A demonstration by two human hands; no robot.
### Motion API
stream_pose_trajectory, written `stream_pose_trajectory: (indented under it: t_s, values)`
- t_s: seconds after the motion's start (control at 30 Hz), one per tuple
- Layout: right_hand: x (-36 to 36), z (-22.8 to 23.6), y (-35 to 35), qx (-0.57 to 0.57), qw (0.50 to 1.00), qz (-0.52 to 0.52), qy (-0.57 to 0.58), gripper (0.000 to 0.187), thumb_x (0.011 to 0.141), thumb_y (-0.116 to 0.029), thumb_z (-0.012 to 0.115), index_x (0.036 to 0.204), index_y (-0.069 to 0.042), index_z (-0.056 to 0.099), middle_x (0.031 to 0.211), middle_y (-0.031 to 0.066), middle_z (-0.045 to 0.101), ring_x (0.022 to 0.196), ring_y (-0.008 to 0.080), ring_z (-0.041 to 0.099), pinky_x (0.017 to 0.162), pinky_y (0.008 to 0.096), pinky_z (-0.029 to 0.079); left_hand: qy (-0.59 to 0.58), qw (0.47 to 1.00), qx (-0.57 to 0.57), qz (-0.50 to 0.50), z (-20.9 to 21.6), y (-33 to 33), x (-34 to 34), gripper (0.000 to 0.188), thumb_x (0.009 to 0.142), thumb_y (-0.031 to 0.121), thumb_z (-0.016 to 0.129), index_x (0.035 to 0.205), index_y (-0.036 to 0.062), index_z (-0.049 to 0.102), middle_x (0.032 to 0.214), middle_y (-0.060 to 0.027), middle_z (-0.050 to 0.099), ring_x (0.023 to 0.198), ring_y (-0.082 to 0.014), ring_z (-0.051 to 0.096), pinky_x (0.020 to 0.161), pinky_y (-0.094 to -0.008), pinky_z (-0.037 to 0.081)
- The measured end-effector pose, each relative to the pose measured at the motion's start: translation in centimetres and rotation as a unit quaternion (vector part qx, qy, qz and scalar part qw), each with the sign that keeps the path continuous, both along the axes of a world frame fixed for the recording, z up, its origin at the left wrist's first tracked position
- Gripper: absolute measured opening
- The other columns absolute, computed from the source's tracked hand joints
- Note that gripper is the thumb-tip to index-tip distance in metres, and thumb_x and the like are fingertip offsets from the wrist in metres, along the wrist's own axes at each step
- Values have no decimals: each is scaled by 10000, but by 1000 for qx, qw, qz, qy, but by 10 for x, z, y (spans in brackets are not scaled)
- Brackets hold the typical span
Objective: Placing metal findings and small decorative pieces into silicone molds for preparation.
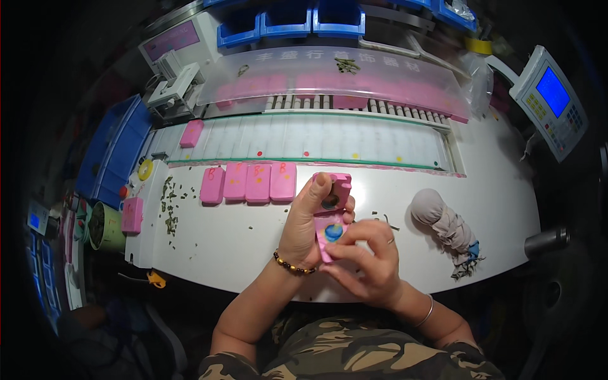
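A pink rubber mould lies folded open in front of me, its two halves one above the other. My left hand is closed round it, thumb pressed on the upper half. A blue round patch shows in the lower half, and a darker round hollow in the upper one. My right hand, slightly blurred, pinches the lower end of the mould beside the blue patch. Just beyond my left hand stand several closed pink moulds in a row, with red marks on top.
A glass-topped strip crosses the table, one pink mould on it. Rollers run behind. Right lies a cloth-wrapped bundle; a keypad screen stands beyond. Green scraps and a green bucket are left.
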State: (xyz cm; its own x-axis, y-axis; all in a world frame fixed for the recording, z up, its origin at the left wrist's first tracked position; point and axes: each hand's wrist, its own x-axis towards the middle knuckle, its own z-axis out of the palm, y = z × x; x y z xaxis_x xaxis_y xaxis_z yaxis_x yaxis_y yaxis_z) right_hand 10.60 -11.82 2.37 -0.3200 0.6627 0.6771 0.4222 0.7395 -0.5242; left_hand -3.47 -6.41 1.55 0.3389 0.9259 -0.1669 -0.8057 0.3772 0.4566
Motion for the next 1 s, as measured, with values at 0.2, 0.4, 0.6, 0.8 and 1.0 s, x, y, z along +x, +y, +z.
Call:
stream_pose_trajectory:
  t_s: [0.2,0.4,0.6,0.8,1.0]
  values:
    - [13,0,7,-66,997,23,27,248,779,-24,732,1023,-50,697,964,97,606,806,256,622,695,341,515,116,992,39,36,-1,-2,3,225,887,167,606,744,93,448,727,-19,516,617,-91,465,574,-244,420]
    - [13,14,20,0,997,-77,-13,284,747,-17,742,1019,-39,664,934,98,569,766,237,582,641,333,487,234,965,111,38,2,-3,3,257,901,122,573,680,93,443,670,32,452,609,-52,386,564,-221,348]
    - [13,16,27,2,998,-45,-33,204,714,-29,743,879,-42,622,975,96,551,775,236,553,662,343,472,279,946,160,46,-1,-3,2,202,916,126,517,733,88,437,704,27,441,625,-47,332,570,-217,308]
    - [22,22,34,28,997,30,-59,183,717,-17,720,858,-51,609,928,61,608,791,253,575,689,358,477,278,942,161,93,-9,2,5,82,927,92,474,859,62,441,764,18,460,687,-44,360,602,-213,344]
    - [24,20,33,-27,995,64,-69,198,720,-47,715,877,-64,596,878,39,641,774,251,607,683,346,485,278,946,124,114,-16,5,5,46,932,102,449,930,61,429,803,-15,482,690,-80,436,611,-232,406]
